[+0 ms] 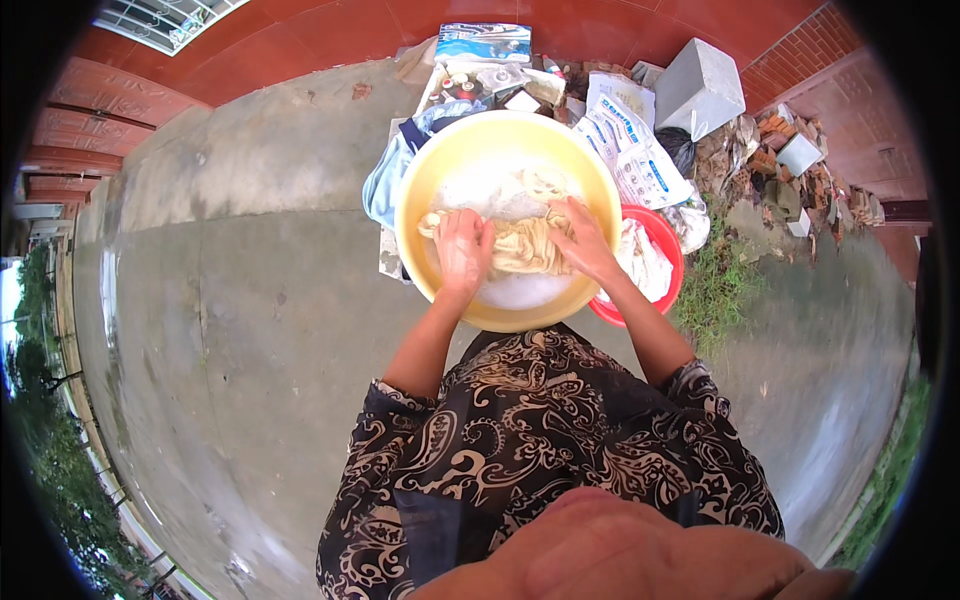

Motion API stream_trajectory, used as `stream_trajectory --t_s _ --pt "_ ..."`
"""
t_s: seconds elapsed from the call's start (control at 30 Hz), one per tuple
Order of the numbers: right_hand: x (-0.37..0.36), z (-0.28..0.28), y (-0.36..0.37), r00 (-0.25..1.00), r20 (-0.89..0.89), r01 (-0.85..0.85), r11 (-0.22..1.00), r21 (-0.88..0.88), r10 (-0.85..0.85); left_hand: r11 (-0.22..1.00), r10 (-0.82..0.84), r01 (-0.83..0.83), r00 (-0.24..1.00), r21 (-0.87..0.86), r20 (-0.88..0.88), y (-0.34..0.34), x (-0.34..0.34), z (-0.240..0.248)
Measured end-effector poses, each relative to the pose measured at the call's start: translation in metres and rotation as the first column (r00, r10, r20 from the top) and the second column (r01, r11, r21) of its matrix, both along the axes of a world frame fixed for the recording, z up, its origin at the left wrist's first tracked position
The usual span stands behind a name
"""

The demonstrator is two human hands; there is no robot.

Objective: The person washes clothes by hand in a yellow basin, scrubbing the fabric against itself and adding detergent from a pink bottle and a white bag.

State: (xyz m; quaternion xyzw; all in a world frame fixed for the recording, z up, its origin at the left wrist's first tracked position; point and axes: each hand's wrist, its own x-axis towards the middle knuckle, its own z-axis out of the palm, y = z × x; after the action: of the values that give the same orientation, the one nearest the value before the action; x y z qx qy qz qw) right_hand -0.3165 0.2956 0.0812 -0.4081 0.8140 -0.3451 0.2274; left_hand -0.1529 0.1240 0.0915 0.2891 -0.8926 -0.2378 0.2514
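A large pale yellow basin [412, 187] stands in front of me with whitish, sudsy water in it. Across it lies a bunched, wet cream-coloured cloth [527, 247], its folds wrinkled. My left hand [463, 246] is closed over the cloth's left part, with the fingertips partly hidden. At the other end, my right hand [587, 240] grips the cloth, fingers curled onto it and thumb toward the middle. Another light bunch of fabric [545, 183] shows at the basin's far right side.
Beside the basin on the right is a red basin [672, 265] holding white cloth [643, 262]. Light blue fabric [384, 190] hangs at the left. Behind lie boxes, white printed bags [635, 155], a pale grey block [700, 88] and broken bricks [780, 130]. Grass [715, 290] grows from the concrete.
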Motion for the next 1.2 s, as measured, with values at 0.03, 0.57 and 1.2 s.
stream_trajectory --t_s 0.03,0.57,1.2 --pt "0.002 -0.002 -0.010 0.986 -0.060 0.157 0.986 0.060 -0.153 0.999 0.006 -0.006 1.000 -0.038 0.018 0.007 0.000 -0.004" --pt "-0.041 -0.057 -0.085 0.994 -0.092 0.084 0.943 0.321 -0.058 0.939 -0.247 0.013 0.720 0.343 0.649 -0.043 -0.113 -0.052" --pt "-0.008 0.044 -0.039 0.957 -0.244 0.059 0.925 -0.375 -0.160 0.923 0.148 -0.114 0.987 0.368 -0.066 -0.060 -0.025 0.015"
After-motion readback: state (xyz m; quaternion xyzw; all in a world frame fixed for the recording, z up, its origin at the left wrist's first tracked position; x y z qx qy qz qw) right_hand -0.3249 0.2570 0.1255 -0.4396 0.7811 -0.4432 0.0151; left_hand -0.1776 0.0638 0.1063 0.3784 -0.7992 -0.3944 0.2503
